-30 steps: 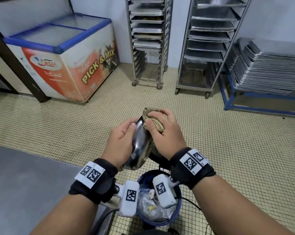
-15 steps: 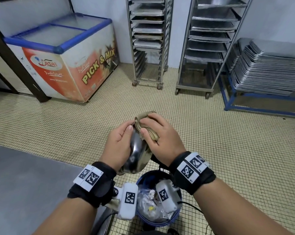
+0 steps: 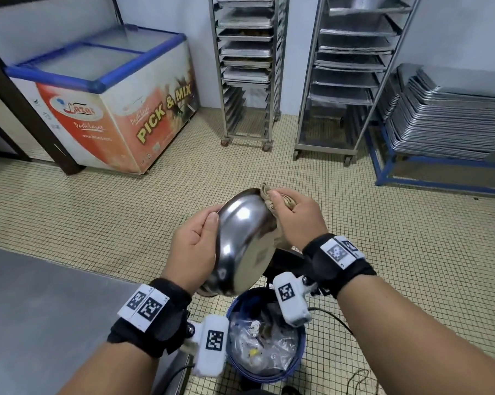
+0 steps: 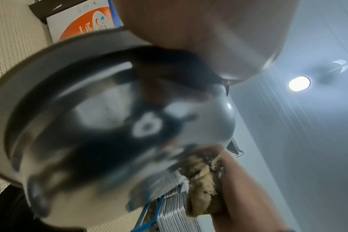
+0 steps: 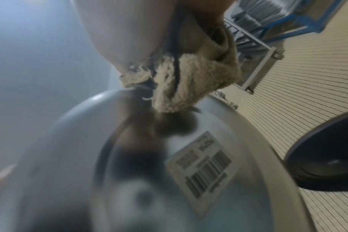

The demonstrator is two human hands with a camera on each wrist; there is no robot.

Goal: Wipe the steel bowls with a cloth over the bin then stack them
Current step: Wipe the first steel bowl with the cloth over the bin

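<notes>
While your left hand [image 3: 195, 246] gripped the steel bowl [image 3: 243, 240] by its near rim, thumb curled over the edge, your right hand [image 3: 294, 218] was clamped on the bunched tan cloth [image 3: 272, 195] and pressed it against the bowl's far rim. You held the bowl tilted on edge, its outer side and flat base turned toward you; the right wrist view showed a barcode sticker [image 5: 205, 166] on that base, with the cloth touching the metal just above it. The bowl hung in the air directly over the blue bin [image 3: 297, 354], which stood on the tiled floor [image 3: 411, 252] just off the steel worktop's [image 3: 41, 309] right edge and held clear plastic waste. A black disc [image 3: 283, 260], probably the bin's lid, sat behind the bowl.

By my reading you were mid-wipe, working round the rim and outside. No other bowls or stack showed in any view, so how many were left could not be told. The next move called for turning the bowl in your left hand so the cloth could reach the unwiped part of the rim, keeping it above the bin. A firm grip mattered: polished steel held by one edge could have slipped.

Beyond stood a chest freezer [image 3: 112, 109], two tray racks [image 3: 246, 67] and stacked metal trays [image 3: 454, 118].
</notes>
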